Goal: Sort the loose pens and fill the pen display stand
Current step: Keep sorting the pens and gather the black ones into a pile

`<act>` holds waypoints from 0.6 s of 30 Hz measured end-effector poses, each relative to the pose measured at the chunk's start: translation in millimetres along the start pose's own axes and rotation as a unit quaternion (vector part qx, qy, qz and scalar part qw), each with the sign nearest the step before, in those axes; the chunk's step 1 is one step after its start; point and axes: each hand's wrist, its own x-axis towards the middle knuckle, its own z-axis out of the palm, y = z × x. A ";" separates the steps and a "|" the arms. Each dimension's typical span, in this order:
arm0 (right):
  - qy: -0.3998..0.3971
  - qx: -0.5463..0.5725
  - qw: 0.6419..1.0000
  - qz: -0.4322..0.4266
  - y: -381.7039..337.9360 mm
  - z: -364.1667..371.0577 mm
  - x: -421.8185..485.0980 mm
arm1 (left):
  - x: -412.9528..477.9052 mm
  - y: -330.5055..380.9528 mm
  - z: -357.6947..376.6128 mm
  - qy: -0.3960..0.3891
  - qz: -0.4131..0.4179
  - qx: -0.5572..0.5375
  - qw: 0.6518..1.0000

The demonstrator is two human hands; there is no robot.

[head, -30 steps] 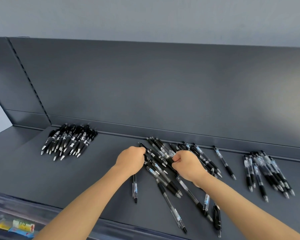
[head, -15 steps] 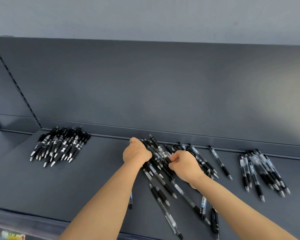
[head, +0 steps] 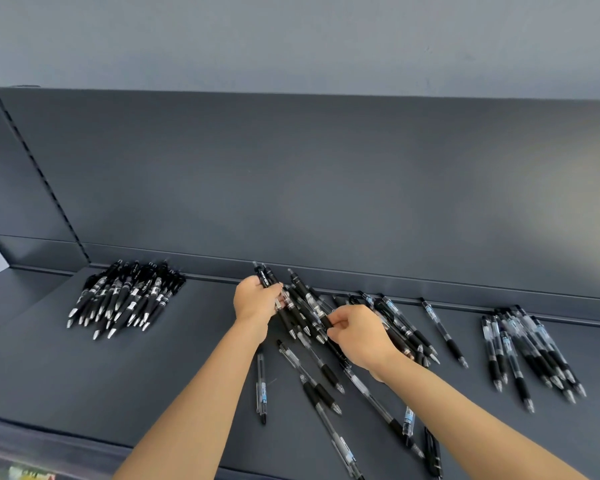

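Left hand (head: 253,301) has raised its catch
It now grips a bundle of black pens (head: 266,276); right hand (head: 359,336) pinches another in the loose pile (head: 321,396). Probably bound for the sorted stack (head: 129,296) at ten o'clock.

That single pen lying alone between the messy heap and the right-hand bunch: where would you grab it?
Pinch the lone pen across its middle, coming down from above. It lies flat on the shelf with bare shelf on both long sides, so fingers fit there; its ends are thin. The right hand is nearer.
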 end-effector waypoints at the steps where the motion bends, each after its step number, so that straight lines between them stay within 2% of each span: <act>1: 0.005 0.002 1.000 -0.007 -2.0 1.4 0.4 | -3.4 3.2 -3.5 -0.016 0.003 -0.038 0.999; 5: 0.026 -0.007 0.998 -0.048 -16.0 8.3 1.1 | -18.0 17.5 -13.0 -0.072 0.009 -0.144 0.987; 9: 0.032 -0.015 0.996 -0.082 -34.6 15.6 1.2 | -24.1 26.7 -14.8 -0.059 -0.021 -0.219 0.974; 15: -0.026 -0.032 0.993 -0.109 -47.9 16.9 0.5 | -27.4 26.8 -23.6 -0.058 -0.075 -0.264 0.960; 18: -0.031 -0.053 0.993 -0.104 -47.9 20.3 4.0 | -27.1 21.6 -25.8 -0.078 -0.080 -0.280 0.953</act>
